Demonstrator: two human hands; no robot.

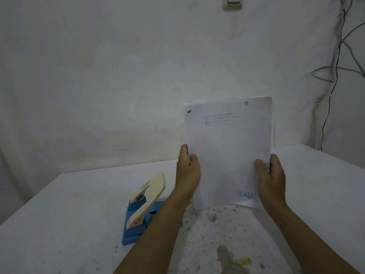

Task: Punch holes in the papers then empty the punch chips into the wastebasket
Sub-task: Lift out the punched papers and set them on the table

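1. Two bare hands are in view. The left hand (187,171) grips the left edge of the papers (229,153), thumb on the front face and the other fingers hidden behind the sheets.
2. The right hand (271,175) grips the right edge the same way, thumb pressed flat on the front.
3. The papers form one stack held upright, their lower edge at or just above the table; the count of sheets cannot be told, though layered edges at the top right corner suggest several. The front sheet carries a few printed lines near the top and blue letters near the bottom right.
4. One hole punch (144,208), with a blue base and a raised cream lever, rests on the table just left of the left forearm, apart from the papers.
5. One white table (59,214), speckled and stained near the front, meets a plain white wall (118,76).
6. One light switch (232,2) sits at the top; several dark cables (339,56) hang at the right.
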